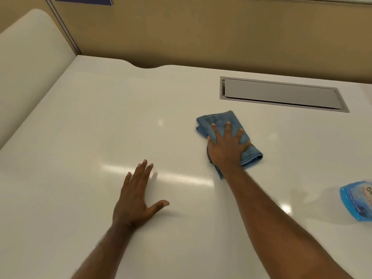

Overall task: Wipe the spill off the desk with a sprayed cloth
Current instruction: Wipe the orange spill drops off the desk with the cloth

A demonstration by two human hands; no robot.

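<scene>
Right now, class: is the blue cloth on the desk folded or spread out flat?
Folded. The blue cloth shows stacked layers along its left edge and lower right hem, bunched into a compact pad under the right hand.

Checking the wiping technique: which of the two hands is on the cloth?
The right hand, spread flat on the folded blue cloth near the desk's grey hatch. The left hand rests on bare desk, apart from the cloth.

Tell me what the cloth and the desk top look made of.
The blue cloth looks like microfibre: soft folds, fine woven texture, stitched hem. The desk looks like glossy white laminate or similar, judging by the sharp light reflections; the exact material cannot be told.
</scene>
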